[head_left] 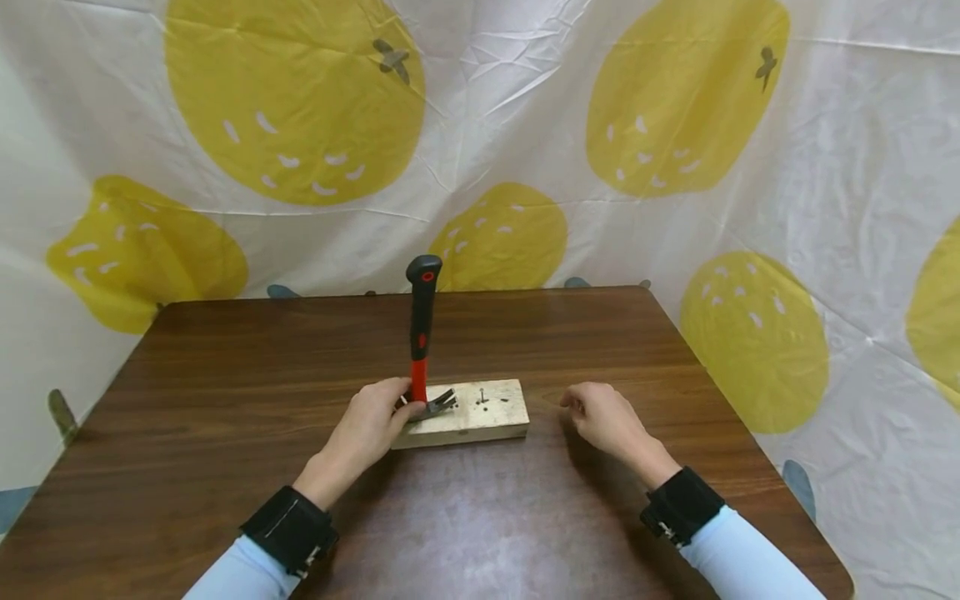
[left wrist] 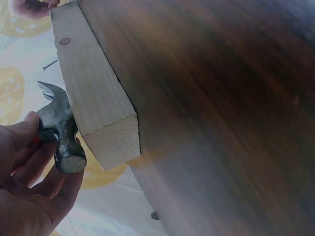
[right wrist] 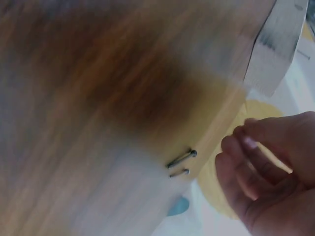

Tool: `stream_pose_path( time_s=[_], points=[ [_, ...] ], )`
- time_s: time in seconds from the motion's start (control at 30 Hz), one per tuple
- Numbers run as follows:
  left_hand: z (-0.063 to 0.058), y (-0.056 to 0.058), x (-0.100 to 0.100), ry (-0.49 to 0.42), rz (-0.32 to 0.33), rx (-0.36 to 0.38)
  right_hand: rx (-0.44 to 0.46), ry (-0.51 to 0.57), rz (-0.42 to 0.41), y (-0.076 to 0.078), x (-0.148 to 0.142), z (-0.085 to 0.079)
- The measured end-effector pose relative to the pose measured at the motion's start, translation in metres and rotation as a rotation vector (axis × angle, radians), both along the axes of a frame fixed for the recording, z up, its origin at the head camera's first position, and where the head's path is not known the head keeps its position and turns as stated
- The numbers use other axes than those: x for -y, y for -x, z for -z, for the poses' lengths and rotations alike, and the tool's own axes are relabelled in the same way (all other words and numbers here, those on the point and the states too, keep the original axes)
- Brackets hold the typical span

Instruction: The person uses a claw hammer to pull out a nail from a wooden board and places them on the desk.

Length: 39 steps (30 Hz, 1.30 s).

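My left hand (head_left: 365,423) grips a claw hammer (head_left: 422,325) low by its head. The hammer stands with its black and red handle pointing up. Its metal head (left wrist: 61,123) lies over the left end of a pale wooden block (head_left: 502,407), the forked claw turned right. A thin nail (head_left: 483,395) stands up from the block's top, among several dark holes or marks. To the right of the block, my right hand (head_left: 606,419) hovers over the table with loosely curled fingers and nothing visible in them.
The block lies on a brown wood-grain table (head_left: 247,375). Two small dark nail-like pieces (right wrist: 182,159) show beyond the right hand in the right wrist view. A white cloth (head_left: 510,100) with yellow fruit prints hangs behind the table and along its right side.
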<state>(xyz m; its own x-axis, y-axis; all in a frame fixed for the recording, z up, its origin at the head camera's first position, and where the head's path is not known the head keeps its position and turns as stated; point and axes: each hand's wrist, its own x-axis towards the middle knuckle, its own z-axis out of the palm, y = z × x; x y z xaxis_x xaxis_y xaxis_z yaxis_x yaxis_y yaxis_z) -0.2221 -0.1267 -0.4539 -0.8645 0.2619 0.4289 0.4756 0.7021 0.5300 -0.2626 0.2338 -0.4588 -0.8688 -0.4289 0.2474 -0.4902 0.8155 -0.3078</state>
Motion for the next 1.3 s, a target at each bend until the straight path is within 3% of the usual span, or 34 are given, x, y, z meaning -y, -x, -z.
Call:
stream_pose_path(
  time_s=[0.27,0.57,0.83,1.3],
  points=[
    [-0.003,0.003,-0.005,0.013,0.004,-0.009,-0.100,0.071,-0.242,-0.004,0.018,0.003],
    [-0.005,0.008,-0.014,0.050,0.007,-0.001,-0.153,0.111,-0.362,-0.009,0.034,-0.005],
    [-0.006,0.011,-0.022,0.079,-0.006,-0.023,-0.163,0.068,-0.419,-0.011,0.040,-0.004],
    [-0.006,0.013,-0.034,0.079,-0.014,-0.075,-0.150,0.064,-0.413,-0.011,0.041,-0.003]
  ],
)
